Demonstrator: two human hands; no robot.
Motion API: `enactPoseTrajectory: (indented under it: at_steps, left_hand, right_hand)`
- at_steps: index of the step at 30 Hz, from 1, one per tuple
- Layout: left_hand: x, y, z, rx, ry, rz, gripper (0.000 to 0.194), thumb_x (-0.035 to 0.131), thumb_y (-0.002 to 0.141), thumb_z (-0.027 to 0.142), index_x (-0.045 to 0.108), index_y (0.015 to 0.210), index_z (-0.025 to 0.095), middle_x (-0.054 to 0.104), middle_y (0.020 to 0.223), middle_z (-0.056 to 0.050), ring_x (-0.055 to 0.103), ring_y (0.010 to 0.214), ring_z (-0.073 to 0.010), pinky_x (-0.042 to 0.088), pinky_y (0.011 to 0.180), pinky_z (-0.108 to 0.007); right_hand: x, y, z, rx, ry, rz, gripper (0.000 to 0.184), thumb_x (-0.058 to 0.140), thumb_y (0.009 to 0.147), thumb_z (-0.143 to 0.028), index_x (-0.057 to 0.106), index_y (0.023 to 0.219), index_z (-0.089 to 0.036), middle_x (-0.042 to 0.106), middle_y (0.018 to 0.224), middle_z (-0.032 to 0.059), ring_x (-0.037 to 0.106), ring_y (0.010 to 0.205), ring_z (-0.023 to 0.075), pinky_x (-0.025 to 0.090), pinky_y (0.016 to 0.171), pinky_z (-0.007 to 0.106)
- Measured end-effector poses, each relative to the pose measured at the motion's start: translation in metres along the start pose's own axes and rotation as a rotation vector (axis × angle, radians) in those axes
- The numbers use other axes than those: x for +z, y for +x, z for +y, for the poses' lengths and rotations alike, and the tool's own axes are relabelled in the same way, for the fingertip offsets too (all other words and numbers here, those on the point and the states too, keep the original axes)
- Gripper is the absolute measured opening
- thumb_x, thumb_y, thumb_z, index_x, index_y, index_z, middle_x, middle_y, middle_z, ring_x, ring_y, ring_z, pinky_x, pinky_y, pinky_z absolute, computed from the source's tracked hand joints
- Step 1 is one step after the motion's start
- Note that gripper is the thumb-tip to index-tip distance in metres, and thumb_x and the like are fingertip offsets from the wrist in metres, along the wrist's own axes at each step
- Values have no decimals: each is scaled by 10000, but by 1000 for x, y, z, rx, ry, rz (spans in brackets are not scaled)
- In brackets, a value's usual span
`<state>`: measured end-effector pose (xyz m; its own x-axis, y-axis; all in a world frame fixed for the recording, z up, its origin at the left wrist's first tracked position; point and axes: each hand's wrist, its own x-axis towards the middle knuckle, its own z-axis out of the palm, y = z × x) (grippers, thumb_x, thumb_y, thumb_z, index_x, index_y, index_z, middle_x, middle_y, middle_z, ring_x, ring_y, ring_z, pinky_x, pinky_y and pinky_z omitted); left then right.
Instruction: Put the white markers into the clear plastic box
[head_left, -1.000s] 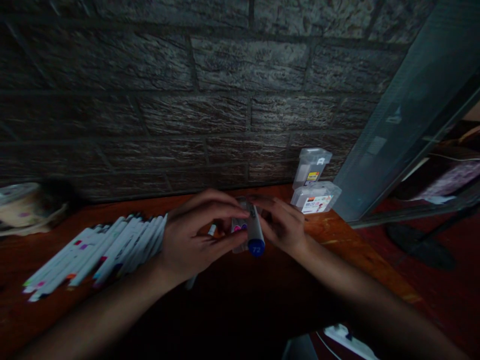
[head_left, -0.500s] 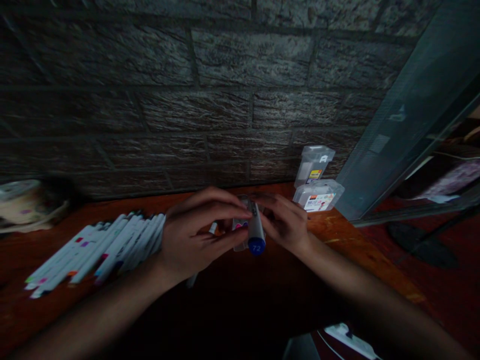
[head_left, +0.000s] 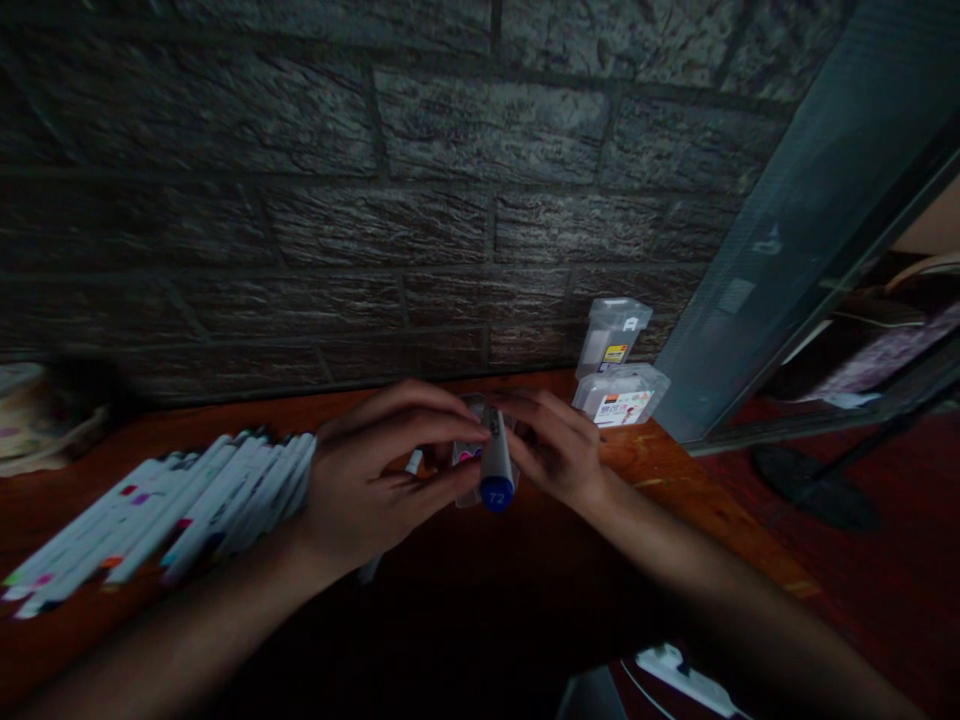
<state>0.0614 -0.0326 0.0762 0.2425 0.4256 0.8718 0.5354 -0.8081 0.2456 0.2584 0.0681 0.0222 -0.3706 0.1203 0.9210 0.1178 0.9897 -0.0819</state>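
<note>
A white marker (head_left: 496, 455) with a blue end numbered 72 points toward me at the middle of the view. My left hand (head_left: 367, 485) grips it from the left between thumb and fingers. From the other side, the fingers of my right hand (head_left: 559, 445) close on the same marker. Under it is a small clear case (head_left: 466, 492), where pink and purple marker ends show; the hands hide much of it. Another white marker (head_left: 414, 461) lies partly covered by my left hand.
Many white markers (head_left: 202, 500) lie in a row on the wooden table (head_left: 652, 465) at left. Two clear plastic box parts (head_left: 613, 335) stand at the back right by the brick wall (head_left: 435, 230). A power strip (head_left: 686, 680) is low at right.
The whole scene has shifted slightly left as the camera turned a little. Both hands keep about the same grip on the blue-ended marker.
</note>
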Motion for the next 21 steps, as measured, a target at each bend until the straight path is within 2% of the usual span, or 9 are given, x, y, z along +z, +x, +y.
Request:
enactPoseTrajectory:
  at_steps: [8, 11, 21]
  left_hand:
    - [-3, 3, 1, 24, 27, -23, 93, 775, 909, 235, 751, 992, 202, 759, 954, -41, 735, 723, -150, 597, 586, -242]
    - [-2, 3, 1, 23, 25, -19, 80, 758, 922, 225, 752, 1000, 210, 755, 951, -48, 732, 718, -151, 594, 577, -243]
    - [0, 2, 2, 14, -7, -8, 106, 782, 892, 167, 753, 993, 180, 755, 969, -45, 729, 721, -136, 592, 584, -225]
  right_hand:
    - [0, 3, 0, -63, 10, 33, 251, 662, 1002, -168, 681, 1251, -150, 799, 1078, 137, 786, 942, 211, 671, 773, 296]
    - [1, 2, 1, -48, 12, 38, 244, 658, 1007, -171, 682, 1249, -161, 800, 1080, 131, 788, 913, 204, 671, 737, 290]
    - [-1, 0, 1, -25, 18, 9, 270, 673, 996, -144, 672, 1265, -165, 788, 1117, 132, 778, 961, 202, 670, 771, 295]
